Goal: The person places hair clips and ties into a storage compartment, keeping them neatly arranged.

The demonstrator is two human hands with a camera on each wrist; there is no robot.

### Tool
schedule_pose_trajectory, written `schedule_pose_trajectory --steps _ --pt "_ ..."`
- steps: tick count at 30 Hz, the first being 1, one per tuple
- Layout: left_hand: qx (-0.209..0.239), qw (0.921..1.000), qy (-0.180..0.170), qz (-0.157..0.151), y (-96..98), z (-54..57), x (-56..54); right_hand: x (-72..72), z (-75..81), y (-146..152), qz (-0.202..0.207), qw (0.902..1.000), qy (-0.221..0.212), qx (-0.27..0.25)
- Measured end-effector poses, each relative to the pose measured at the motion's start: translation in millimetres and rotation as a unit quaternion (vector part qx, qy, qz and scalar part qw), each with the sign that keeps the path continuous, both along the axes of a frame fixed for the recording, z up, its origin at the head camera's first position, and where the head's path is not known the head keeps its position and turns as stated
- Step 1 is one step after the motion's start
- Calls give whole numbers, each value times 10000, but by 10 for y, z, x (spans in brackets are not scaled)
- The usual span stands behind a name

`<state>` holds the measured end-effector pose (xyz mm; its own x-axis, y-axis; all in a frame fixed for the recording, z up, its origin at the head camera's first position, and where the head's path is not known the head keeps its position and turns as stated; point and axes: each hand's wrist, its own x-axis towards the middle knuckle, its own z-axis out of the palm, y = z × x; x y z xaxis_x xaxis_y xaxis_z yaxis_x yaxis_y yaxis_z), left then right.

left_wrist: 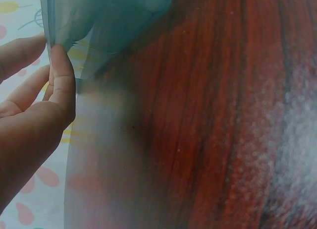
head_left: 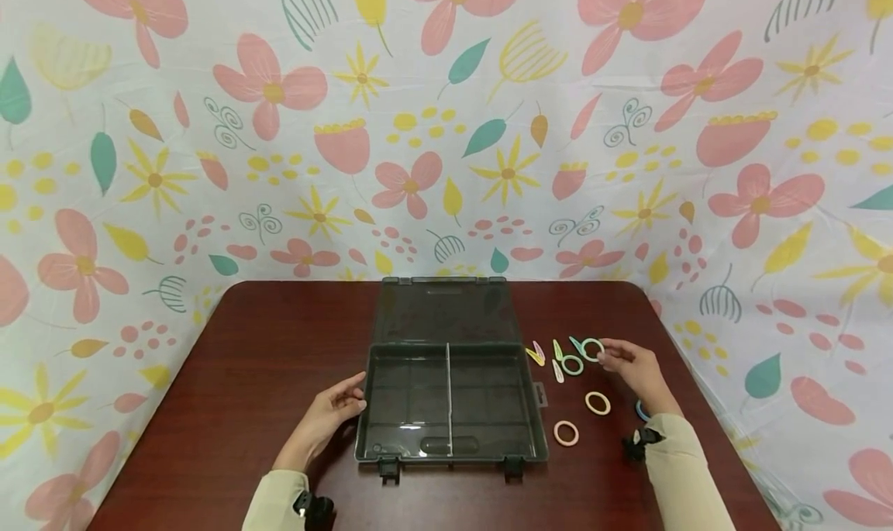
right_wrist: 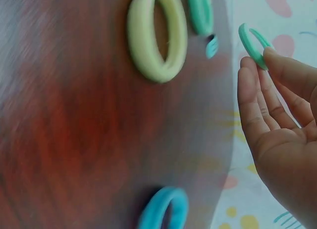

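Note:
My left hand (head_left: 328,415) holds the left edge of a dark, see-through plastic box (head_left: 408,384); in the left wrist view the thumb meets its rim and the fingers lie against the outer wall. The box is open, its lid (head_left: 446,310) laid back, and a clear divider (head_left: 449,399) splits it in two. To the right of it, my right hand (head_left: 638,372) pinches a mint green hair tie (right_wrist: 252,48) between thumb and fingertips. Close by are another green hair tie (head_left: 573,366) and several snap hair clips (head_left: 558,371).
A yellow hair tie (head_left: 598,404), a peach one (head_left: 566,433) and a blue one (right_wrist: 166,209) lie on the dark red wooden table (head_left: 279,329) near the right arm. Latches (head_left: 389,470) stick out from the box's front edge. Flower-printed cloth (head_left: 446,128) stands behind the table.

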<state>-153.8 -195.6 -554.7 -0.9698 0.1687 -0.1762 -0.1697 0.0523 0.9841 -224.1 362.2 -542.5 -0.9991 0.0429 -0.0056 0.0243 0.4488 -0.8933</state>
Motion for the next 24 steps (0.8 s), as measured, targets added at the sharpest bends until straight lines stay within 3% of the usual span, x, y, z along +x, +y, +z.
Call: schedule_pose_trajectory --steps 6,15,24 --pt "1 10000 -18 -11 11 17 1 -14 159 -163 110 9987 332 -371" --pt "27 10000 -7 -87 -2 -20 -7 -47 345 -428 392 9980 239 -425" --pt "-47 10000 23 -71 -5 -17 6 -142 461 -808 575 9923 277 -1061"
